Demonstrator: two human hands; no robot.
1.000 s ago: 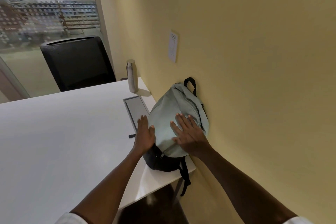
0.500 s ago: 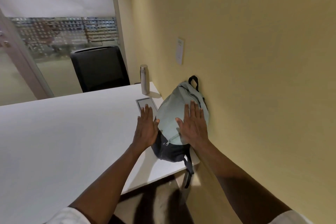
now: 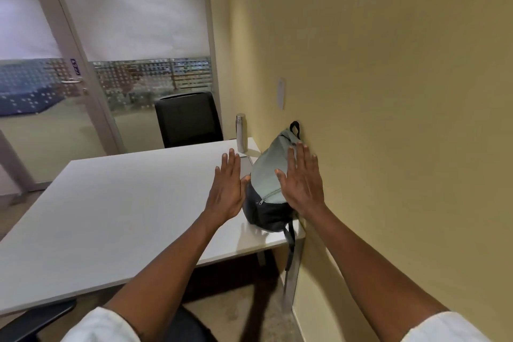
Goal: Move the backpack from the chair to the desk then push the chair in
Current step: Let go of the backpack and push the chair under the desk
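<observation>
A pale green backpack [image 3: 266, 175] with a black base lies on the white desk [image 3: 125, 216], leaning against the yellow wall at the desk's right corner. One black strap hangs over the desk edge. My left hand [image 3: 227, 186] is flat and open just left of the bag, thumb near its side. My right hand [image 3: 301, 180] is open with fingers spread, hovering over the bag's right side, holding nothing. A black chair [image 3: 39, 319] shows at the bottom left, below the desk's near edge; its seat lies under my arms.
A metal bottle [image 3: 241, 132] stands at the desk's far right corner beside a flat grey tablet [image 3: 246, 161]. A second black chair [image 3: 188, 118] stands beyond the desk. Glass door and frosted partition at the back; wall along the right.
Both hands have lifted off the backpack and drawn back with open palms. My view has risen and pulled away from the desk, bringing the near chair into sight.
</observation>
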